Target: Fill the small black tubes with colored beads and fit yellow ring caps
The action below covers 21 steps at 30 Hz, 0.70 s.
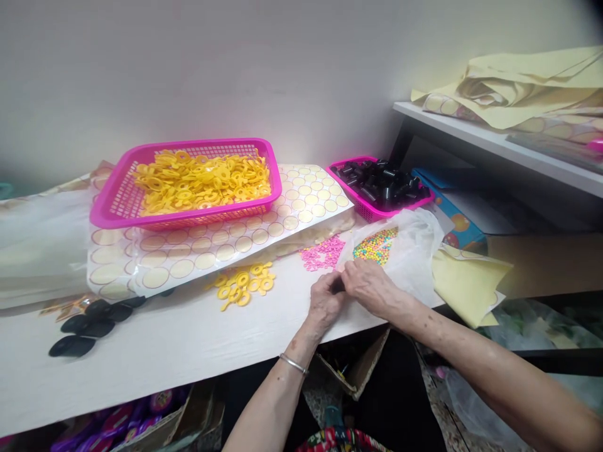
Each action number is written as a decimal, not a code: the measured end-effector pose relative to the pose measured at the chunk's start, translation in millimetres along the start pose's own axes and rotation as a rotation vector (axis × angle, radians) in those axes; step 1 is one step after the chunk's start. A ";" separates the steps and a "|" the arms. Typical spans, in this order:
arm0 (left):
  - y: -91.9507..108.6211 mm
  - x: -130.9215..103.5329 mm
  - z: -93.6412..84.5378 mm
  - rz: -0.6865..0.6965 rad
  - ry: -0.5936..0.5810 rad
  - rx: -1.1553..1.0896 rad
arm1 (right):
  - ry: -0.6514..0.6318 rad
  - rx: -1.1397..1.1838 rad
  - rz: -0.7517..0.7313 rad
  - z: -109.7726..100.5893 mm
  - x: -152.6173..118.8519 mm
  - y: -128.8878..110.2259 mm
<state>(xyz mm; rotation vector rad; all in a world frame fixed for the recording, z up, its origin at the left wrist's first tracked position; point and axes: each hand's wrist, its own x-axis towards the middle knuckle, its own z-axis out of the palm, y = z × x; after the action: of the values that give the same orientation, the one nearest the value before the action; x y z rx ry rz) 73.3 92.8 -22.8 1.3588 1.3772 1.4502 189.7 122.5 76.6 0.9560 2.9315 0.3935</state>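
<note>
My left hand and my right hand meet at the table's front edge, fingers curled together. A dark bit shows between them, too hidden to name. Just beyond my right hand lies a white plastic bag with small multicoloured beads in its opening. Small pink pieces are heaped beyond my left hand. Yellow ring-shaped pieces lie loose to the left.
A pink basket of yellow pieces stands on sheets of round stickers. Black cylinders fill a smaller pink basket. Black caps lie at left. A shelf juts in at right; open boxes are below the table.
</note>
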 end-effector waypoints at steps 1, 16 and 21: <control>1.0 -0.3 -0.2 -0.015 -0.010 -0.020 | -0.016 0.058 0.031 2.1 0.6 6.5; 9.2 -1.6 -5.4 -0.117 -0.015 -0.117 | 0.118 0.870 0.419 50.6 -8.1 54.5; 12.1 -15.2 -29.6 -0.142 0.061 0.052 | 0.216 0.592 0.480 53.3 -9.9 70.0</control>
<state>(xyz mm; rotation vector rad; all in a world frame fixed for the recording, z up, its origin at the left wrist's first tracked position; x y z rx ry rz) 49.6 69.4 -10.8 1.2306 1.5282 1.3801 243.8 183.4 41.9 1.7955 3.0310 -0.4305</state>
